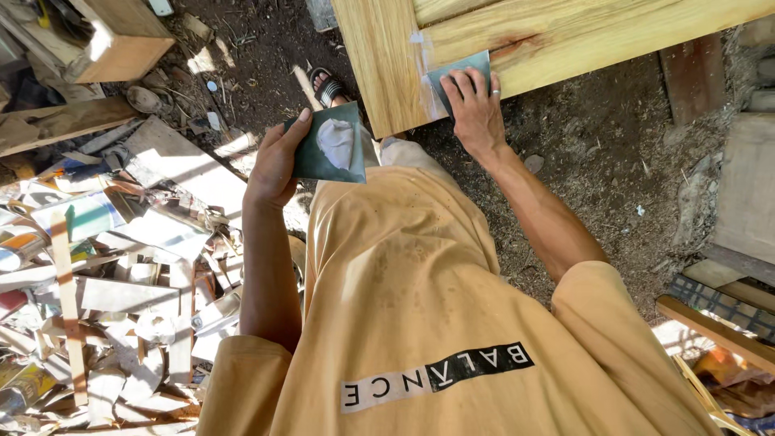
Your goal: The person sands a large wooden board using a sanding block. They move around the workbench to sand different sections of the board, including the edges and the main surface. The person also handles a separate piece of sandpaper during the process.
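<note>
A pale wooden frame (525, 40) fills the top of the view, its corner joint lying directly under the right hand (472, 113). That hand lies flat, fingers spread, pressing a grey-green sheet of sandpaper (460, 71) against the joint. Left of it, clear of the frame, the left hand (274, 165) pinches a second dark green sheet (331, 145) between thumb and fingers; a whitish worn patch marks its middle. Below and left of the left hand lies a heap of wood offcuts (121, 282) and scraps. A sandalled foot (327, 87) stands on the dirt ground (613, 161) between the hands.
</note>
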